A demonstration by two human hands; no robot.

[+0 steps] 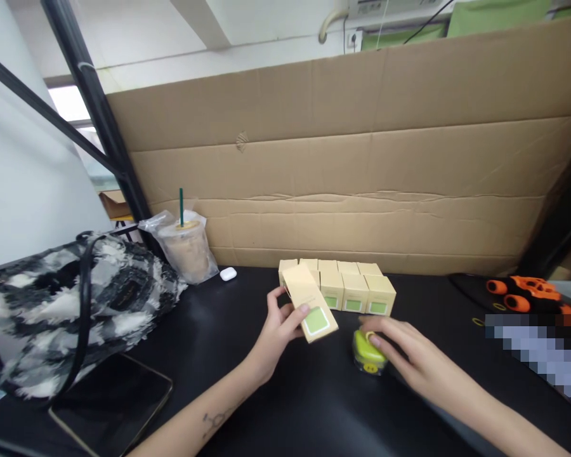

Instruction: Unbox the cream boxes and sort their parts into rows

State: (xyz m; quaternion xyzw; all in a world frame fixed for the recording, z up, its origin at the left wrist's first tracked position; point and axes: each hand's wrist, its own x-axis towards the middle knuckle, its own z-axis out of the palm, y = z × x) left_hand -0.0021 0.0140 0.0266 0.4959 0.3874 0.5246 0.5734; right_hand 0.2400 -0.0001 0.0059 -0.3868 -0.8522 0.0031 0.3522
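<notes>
My left hand (282, 327) is closed around a cream cardboard box (309, 301) with a green label, thumb on its front. The box is tilted and raised a little in front of a cluster of similar cream boxes (354, 292), which stand in two rows. It hides part of the boxes at the cluster's left end. My right hand (402, 343) has its fingers bent over the top of a small lime-green object (367, 349), thumb and fingertips closed on it. That object has a dark lower part and a yellow patch at the front; blur hides its exact kind.
On the left are a shaggy black-and-white bag (124, 292), a dark tablet-like device (114, 406), a bagged iced drink (185, 251) and a white earbud case (228, 274). An orange-and-black toy vehicle (533, 292) lies right. A cardboard sheet (352, 171) walls the back.
</notes>
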